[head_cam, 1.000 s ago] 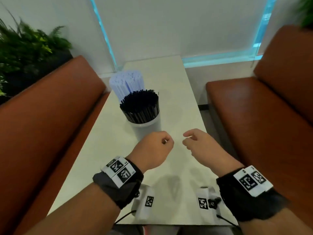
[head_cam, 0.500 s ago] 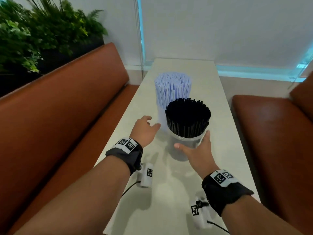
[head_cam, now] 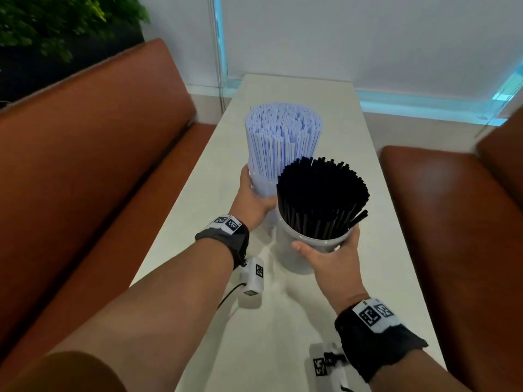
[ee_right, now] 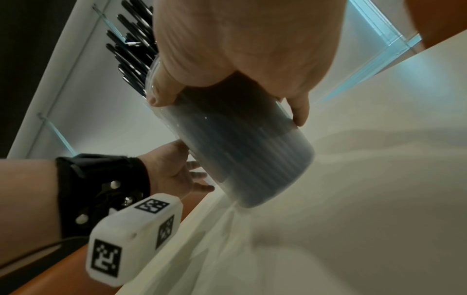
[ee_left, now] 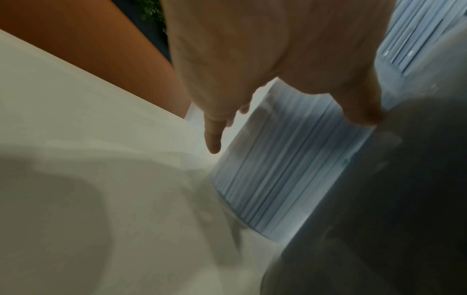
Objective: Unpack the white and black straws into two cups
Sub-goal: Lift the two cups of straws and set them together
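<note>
On the narrow white table (head_cam: pixel 334 114) stand two clear cups. The far cup (head_cam: pixel 261 188) is packed with white straws (head_cam: pixel 283 137). My left hand (head_cam: pixel 256 193) wraps its left side, the thumb (ee_left: pixel 364 111) against the cup wall (ee_left: pixel 285 165). The near cup (head_cam: pixel 294 256) is full of black straws (head_cam: pixel 322 193). My right hand (head_cam: pixel 325 246) grips this cup near its rim, the thumb (ee_right: pixel 161 95) on one side and the fingers (ee_right: pixel 300 111) on the other of the dark cup (ee_right: pixel 247 151). Whether either cup is off the table I cannot tell.
Brown leather benches run along the table on the left (head_cam: pixel 99 142) and the right (head_cam: pixel 452 207). A green plant (head_cam: pixel 56 26) sits behind the left bench. A white wall and a lit glass strip (head_cam: pixel 424 97) close the far end.
Both hands have gone forward from the near table to the cups. The left hand now wraps the white straws' cup, and the right hand has closed on the black straws' cup. The head has moved closer.
</note>
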